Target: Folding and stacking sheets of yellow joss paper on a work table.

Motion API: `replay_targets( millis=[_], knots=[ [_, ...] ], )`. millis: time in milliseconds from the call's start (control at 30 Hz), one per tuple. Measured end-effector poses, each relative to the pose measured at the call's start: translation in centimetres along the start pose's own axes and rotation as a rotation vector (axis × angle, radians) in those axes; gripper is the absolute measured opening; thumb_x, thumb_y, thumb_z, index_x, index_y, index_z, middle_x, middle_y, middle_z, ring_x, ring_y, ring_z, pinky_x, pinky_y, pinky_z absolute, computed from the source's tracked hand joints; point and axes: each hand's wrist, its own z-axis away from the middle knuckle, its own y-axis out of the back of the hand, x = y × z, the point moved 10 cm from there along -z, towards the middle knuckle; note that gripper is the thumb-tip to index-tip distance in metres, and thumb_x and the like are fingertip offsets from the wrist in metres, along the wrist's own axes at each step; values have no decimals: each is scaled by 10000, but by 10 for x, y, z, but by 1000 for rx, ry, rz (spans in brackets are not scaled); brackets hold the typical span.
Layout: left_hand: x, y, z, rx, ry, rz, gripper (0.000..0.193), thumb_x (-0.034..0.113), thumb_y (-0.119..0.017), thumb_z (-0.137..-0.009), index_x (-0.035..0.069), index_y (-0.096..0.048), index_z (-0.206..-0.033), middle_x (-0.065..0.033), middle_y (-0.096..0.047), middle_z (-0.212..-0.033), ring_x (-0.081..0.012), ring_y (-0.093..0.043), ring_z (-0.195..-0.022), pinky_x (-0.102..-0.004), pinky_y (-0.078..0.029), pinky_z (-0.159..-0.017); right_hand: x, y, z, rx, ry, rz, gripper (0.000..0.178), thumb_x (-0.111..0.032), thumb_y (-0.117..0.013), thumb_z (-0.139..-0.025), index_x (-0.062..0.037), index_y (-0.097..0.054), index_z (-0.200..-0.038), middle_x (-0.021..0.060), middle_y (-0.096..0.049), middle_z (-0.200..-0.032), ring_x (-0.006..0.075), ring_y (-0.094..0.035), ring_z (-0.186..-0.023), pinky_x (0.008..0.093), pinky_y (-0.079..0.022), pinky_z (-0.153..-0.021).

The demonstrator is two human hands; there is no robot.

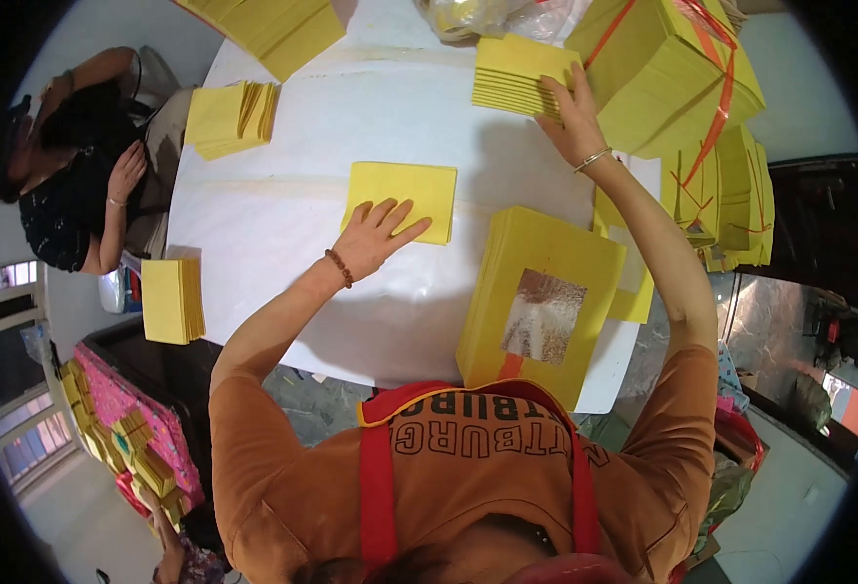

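Yellow paper (405,183) lies, long axis sideways, under the left hand (374,239), fingers spread; right hand (575,125), fingers parted, touches 1 stack (509,74).

White table (400,107) over grey marbled floor (312,401), bright barred windows (32,436) at left

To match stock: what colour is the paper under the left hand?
Yellow paper, seen best in the head view.

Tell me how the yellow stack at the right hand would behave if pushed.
The yellow stack at the right hand would probably slide apart, since its edges are staggered and no band shows around it. Its thin layers look papery, so each may bend easily. Lying flat, it seems unlikely to roll.
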Motion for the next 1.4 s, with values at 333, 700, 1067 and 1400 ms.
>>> replay_targets(
  millis=[333, 700, 1067, 1400],
  knots=[
    [-49, 86, -42, 563, 230, 433, 570, -37, -559, -720, 57, -435, -1268, -173, -570, -1110, -321, -577, -925, -373, -481, -732, -2, -75, 92, -1036, -890, -785, 765, -676, -337, -841, -63, -429, -1290, 112, -531, -1187, 178, -541, -999, 289, -425, -874],
    [-20, 86, -106, 695, 297, 476, 628, 193, -613, -783, 42, -344, -1330, -202, -398, -1294, -330, -381, -1206, -450, -302, -985, 13, -65, 66, -458, -1076, -1473, 448, -160, -586, -866, -71, -405, -1265, 80, -509, -1212, 194, -545, -1064, 325, -477, -879],
    [-69, -7, -115, 646, 383, 1591, 357, 34, -593, -826, 7, -441, -1148, -76, -605, -986, -147, -556, -850, -271, -452, -750, 32, -56, 79, -657, -628, -1084, 504, -108, -675, -776, -64, -466, -1232, 30, -583, -1089, 111, -546, -973, 271, -444, -849],
    [-78, -36, -126, 679, 440, 1559, 474, 54, -569, -824, 22, -345, -1240, -80, -606, -888, -159, -548, -696, -274, -462, -620, 56, -99, 100, -570, -706, -1021, 579, -224, -686, -781, -16, -415, -1248, 56, -592, -1017, 138, -557, -898, 280, -470, -757]
  ],
)
